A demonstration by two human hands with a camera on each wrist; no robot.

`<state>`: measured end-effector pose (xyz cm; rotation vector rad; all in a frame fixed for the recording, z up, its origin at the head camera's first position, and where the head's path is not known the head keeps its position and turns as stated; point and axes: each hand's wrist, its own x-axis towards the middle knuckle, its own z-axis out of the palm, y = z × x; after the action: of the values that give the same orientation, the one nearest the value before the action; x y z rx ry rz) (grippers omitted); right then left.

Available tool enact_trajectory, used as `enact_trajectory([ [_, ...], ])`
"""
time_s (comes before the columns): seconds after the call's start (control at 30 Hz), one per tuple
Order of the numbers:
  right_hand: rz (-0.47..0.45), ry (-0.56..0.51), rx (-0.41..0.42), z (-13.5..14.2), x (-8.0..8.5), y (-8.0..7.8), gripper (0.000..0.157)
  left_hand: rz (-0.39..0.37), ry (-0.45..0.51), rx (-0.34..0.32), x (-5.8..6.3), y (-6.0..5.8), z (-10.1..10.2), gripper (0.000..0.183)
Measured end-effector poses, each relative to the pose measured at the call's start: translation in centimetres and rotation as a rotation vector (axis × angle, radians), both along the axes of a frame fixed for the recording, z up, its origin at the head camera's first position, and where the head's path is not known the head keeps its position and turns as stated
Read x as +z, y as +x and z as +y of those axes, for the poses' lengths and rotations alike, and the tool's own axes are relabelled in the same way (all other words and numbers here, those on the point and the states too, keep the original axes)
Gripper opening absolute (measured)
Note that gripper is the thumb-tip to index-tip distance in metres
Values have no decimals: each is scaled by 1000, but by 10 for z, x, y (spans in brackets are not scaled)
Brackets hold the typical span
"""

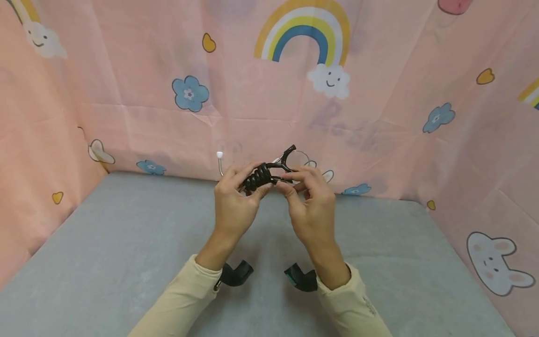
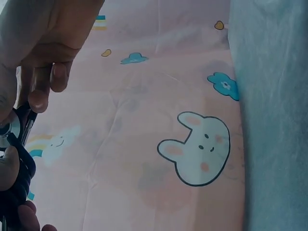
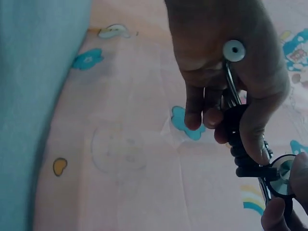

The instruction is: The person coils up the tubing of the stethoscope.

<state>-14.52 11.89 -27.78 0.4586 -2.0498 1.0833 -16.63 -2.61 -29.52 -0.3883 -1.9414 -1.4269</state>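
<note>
Both hands hold a black stethoscope (image 1: pixel 258 177) above the table, its tubing wound in a tight coil. My left hand (image 1: pixel 236 201) grips the coil, its thumb lying along the front, as the right wrist view also shows. A metal ear tube with a white ear tip (image 1: pixel 220 155) sticks up past that hand. My right hand (image 1: pixel 313 201) pinches the other end, around the round metal chest piece (image 3: pixel 285 173), with thumb and fingers. Beside it a forked black piece of tubing (image 1: pixel 286 159) points up. The fingers partly cover the chest piece.
Below the hands is a grey cloth-covered table (image 1: pixel 126 243). A pink printed curtain (image 1: pixel 139 56) hangs behind it and along both sides. Black curved pieces (image 1: pixel 237 274) sit at both sleeve cuffs (image 1: pixel 202 276).
</note>
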Motion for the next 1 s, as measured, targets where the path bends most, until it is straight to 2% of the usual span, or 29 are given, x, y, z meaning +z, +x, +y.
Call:
enact_trajectory([
  [0.1,-88,-96,77,5,2,1,30,4,-4,-16,0,1,1,42],
  [0.27,-324,-281,194,15,14,5,48,78,-67,-18,-2,0,2,44],
  [0.5,-515,-406,210,23,27,11,53,161,-123,-45,-6,2,4,47],
  [0.6,-538,-412,179,26,30,15,57,177,-119,-70,-7,4,8,48],
  [0.7,-518,-378,138,30,32,18,58,192,-109,-84,-10,6,13,48],
  [0.87,-493,-317,103,34,33,19,61,229,-110,-55,-13,8,17,45],
  [1.0,-510,-312,67,37,34,18,66,277,-120,-38,-13,8,19,44],
])
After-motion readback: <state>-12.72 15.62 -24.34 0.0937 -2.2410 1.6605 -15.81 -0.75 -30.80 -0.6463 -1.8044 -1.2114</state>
